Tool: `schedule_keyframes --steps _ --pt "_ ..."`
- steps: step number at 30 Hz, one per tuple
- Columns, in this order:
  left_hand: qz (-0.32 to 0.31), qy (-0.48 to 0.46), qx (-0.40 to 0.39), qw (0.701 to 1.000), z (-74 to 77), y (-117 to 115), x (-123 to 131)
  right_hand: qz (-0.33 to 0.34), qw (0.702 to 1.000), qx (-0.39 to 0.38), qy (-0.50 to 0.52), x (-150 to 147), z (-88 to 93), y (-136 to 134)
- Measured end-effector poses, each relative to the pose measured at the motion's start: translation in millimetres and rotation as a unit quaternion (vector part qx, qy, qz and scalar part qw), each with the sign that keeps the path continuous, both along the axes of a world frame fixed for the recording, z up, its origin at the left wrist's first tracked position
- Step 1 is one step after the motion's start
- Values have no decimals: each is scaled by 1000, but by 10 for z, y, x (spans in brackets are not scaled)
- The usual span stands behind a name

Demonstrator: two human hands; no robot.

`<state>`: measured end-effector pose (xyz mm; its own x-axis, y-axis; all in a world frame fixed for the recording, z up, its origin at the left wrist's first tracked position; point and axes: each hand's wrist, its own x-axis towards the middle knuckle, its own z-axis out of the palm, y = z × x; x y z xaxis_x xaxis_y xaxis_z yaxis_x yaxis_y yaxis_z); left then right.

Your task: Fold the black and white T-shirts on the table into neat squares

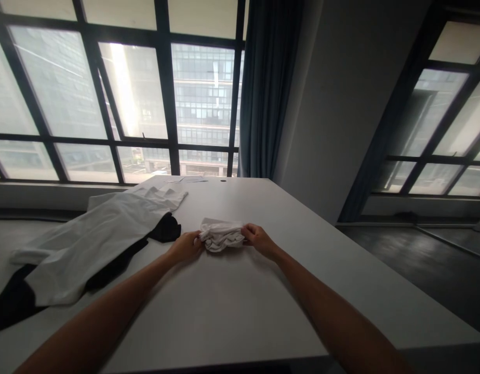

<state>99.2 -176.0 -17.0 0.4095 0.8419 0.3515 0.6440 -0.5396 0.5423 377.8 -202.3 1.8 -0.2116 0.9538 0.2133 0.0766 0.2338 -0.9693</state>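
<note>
A small bunched white cloth [221,235] lies on the white table [240,301] in front of me. My left hand [187,245] grips its left end with fingers closed. My right hand [257,239] pinches its right end, fingers curled on the fabric. Both forearms reach out over the tabletop towards it.
A pile of white garments [100,234] over a black garment [168,228] spreads across the table's left side. Papers [189,179] lie at the far edge. Large windows and a blue curtain [267,88] stand behind. The table's right edge drops to a dark floor [427,259].
</note>
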Motion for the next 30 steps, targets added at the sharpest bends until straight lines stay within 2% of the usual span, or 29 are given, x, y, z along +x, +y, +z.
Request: schedule_keyframes --steps 2,4,7,9,10,12,15,18,20,23,25,27,30 --pt "-16 -108 -28 994 51 4 -24 -2 1000 -9 15 -7 61 -40" --pt "1 -218 -47 975 135 17 -54 -43 999 9 -12 38 136 -49" --pt "60 -355 -53 931 283 39 -152 -142 983 97 -66 154 240 -34" --pt "81 -410 -53 907 361 42 -239 -182 969 147 -82 223 285 -29" --pt "81 -412 -53 906 387 33 -273 -190 966 156 -83 245 296 -31" --pt "61 -350 -54 933 408 -22 -287 -188 968 148 -76 252 295 -41" --pt "-3 -143 -77 987 388 -208 -130 -194 970 134 -61 157 257 -66" --pt "-61 9 -102 993 348 -436 153 -205 971 118 -31 -50 211 -118" --pt "-72 8 -89 993 310 -532 311 -155 984 90 12 -221 185 -177" --pt "-57 -95 -41 993 229 -533 406 -10 996 28 82 -435 158 -269" --pt "-63 -156 -31 985 176 -463 385 52 992 -7 111 -496 153 -293" --pt "-68 -187 -34 979 147 -379 331 52 991 -17 125 -470 158 -262" --pt "-47 -195 -22 979 182 -279 238 -45 992 28 118 -292 179 -132"
